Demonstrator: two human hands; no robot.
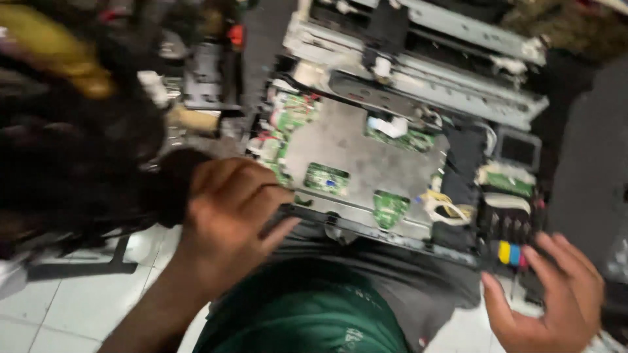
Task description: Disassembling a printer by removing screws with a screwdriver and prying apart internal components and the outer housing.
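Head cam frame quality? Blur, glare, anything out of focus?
Head view: motion blur smears the whole frame; the left hand and right hand have soft edges; the dark mass at left is an unreadable blur; the printer chassis is evenly lit with no hard glare; the floor tiles are bright but not clipped.

Left hand [229, 219] grips near edge of opened printer [366, 163], right hand [549, 294] open beside its ink tanks [513, 252].

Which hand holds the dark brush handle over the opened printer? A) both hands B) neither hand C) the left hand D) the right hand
C: the left hand is closed round the dark brush handle, while the right hand rests open at the printer's corner.
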